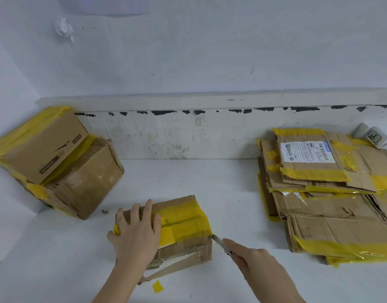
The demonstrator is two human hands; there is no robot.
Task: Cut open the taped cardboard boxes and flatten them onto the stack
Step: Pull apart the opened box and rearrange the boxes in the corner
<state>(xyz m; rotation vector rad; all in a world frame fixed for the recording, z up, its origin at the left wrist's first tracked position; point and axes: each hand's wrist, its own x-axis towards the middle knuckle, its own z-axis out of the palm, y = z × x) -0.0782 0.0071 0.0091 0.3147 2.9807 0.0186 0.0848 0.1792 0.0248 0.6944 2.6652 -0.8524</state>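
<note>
While the left hand (136,234) presses flat-fingered on the taped box (177,228) at centre, the right hand (257,262), clamped on the utility knife (222,243), points its blade toward ten o'clock at the box's near right corner.

two bare forearms, left hand (136,234), right hand (257,262), sleeveless

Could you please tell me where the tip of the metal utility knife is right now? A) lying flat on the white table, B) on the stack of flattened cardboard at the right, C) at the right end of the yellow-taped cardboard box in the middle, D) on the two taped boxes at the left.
C: the right hand holds the metal utility knife with its tip at the right end of the yellow-taped cardboard box, which the left hand steadies.
</note>
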